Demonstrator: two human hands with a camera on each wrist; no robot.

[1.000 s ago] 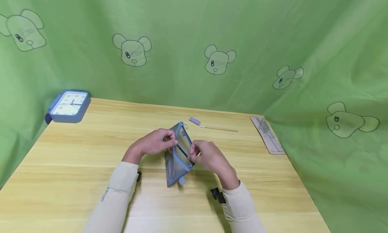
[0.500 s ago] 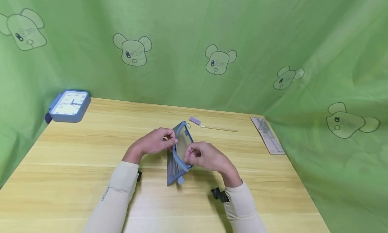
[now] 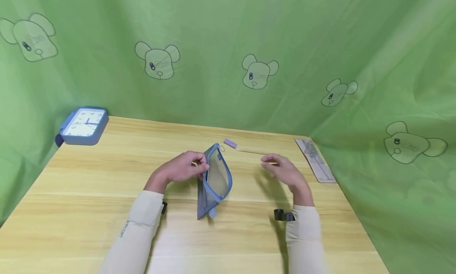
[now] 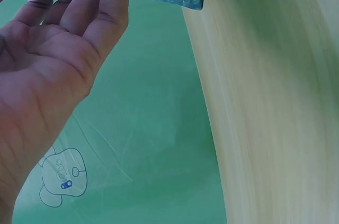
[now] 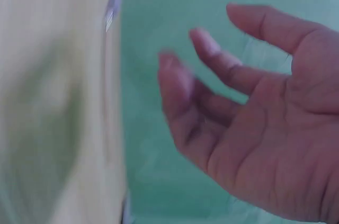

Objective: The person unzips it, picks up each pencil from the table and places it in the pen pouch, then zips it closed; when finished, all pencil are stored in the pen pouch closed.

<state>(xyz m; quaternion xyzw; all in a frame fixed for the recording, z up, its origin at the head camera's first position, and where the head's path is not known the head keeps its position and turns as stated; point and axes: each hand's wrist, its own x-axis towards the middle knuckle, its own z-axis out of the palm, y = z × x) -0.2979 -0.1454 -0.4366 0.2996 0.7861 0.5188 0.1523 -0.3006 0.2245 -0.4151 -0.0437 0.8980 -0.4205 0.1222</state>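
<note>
The left hand point(image 3: 181, 169) pinches the upper rim of a blue mesh pouch point(image 3: 213, 183) at the centre of the frame, propping it on its edge so that its mouth gapes toward the right; the left wrist view shows the fingers point(image 4: 85, 7) curled onto the blue fabric. The right hand point(image 3: 283, 173) holds nothing, its fingers loose and spread, hovering right of the pouch just below a thin wooden pencil point(image 3: 254, 151), with a small lilac eraser point(image 3: 229, 143) a little further left. All of it lies on a pale wood worktop point(image 3: 107, 210). A blue clock point(image 3: 83, 125) sits in the worktop's upper left corner and a clear ruler point(image 3: 315, 159) along its right edge. A green cloth point(image 3: 213, 36) printed with bears closes in the back and sides.
</note>
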